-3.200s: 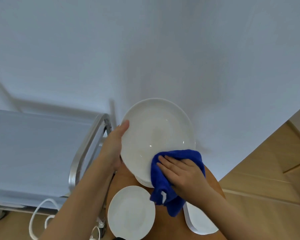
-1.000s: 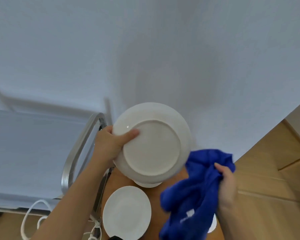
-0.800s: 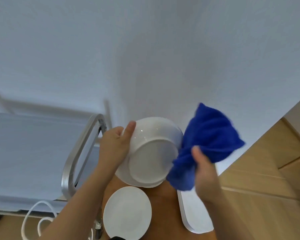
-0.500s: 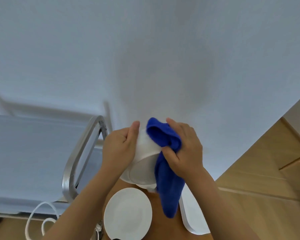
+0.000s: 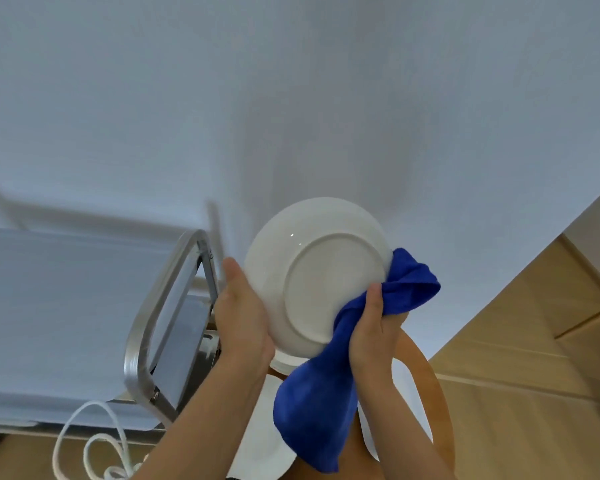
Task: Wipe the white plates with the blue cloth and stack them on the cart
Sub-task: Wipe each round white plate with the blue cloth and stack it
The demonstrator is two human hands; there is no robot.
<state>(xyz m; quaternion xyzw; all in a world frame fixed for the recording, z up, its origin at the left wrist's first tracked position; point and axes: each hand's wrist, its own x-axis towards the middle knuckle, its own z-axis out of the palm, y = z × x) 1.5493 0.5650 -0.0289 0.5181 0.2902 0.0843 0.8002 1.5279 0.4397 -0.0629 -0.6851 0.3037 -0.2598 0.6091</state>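
Left hand (image 5: 243, 317), fingers straight, only props the upturned plate (image 5: 317, 271) at 9 o'clock while the right hand (image 5: 374, 327) pinches the blue cloth (image 5: 317, 403) at 4 o'clock, so a hard rub may slip it.

The round white glazed plate (image 5: 312, 271) is showing a glossy, smooth underside, catching a small highlight, with a matt ring at its foot. The deep blue cloth (image 5: 319, 403) is looking soft, fuzzy and matt. The brushed silver metal cart frame (image 5: 146, 327) is gleaming dully. The round wooden table (image 5: 430, 386) is looking smooth and satin. The white cord (image 5: 84, 445) is looking like smooth plastic.
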